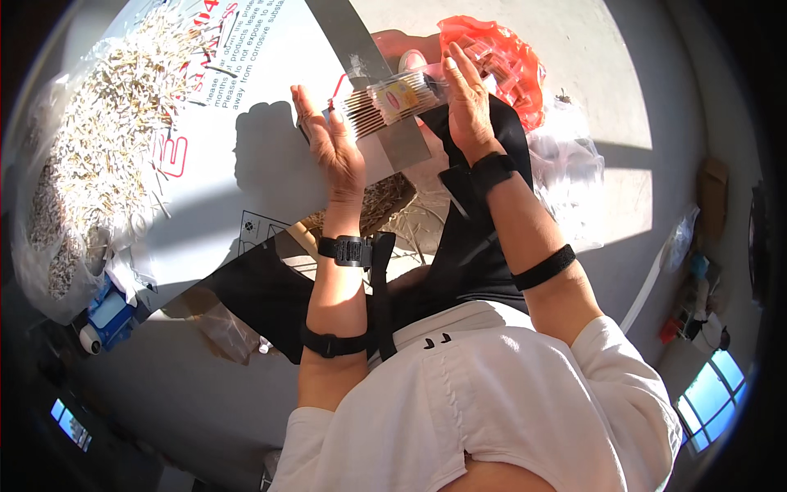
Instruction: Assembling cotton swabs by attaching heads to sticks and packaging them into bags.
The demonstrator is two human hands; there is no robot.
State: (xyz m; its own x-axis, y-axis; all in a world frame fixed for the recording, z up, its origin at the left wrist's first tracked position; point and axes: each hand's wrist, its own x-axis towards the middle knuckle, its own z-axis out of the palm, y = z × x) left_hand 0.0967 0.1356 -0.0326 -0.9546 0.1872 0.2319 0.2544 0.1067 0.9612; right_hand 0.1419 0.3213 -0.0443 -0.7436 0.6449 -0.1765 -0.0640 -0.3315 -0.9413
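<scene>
A: Where's the pack (pixel 399 98)?
B: Upper centre, between the left hand (pixel 332 156) and right hand (pixel 470 111)!
A: Gripped?
B: Both palms flat, fingers straight; can't tell if they touch it.
A: Containers?
B: Clear bag (pixel 51 297), far left, heaped with swabs (pixel 102 156); red bag (pixel 531 86), upper right, contents unclear.

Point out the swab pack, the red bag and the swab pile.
Swab pack (pixel 396 99): head view, on its printed label.
Red bag (pixel 525 75): head view, on its right side.
Swab pile (pixel 105 148): head view, near the pile's middle.
</scene>
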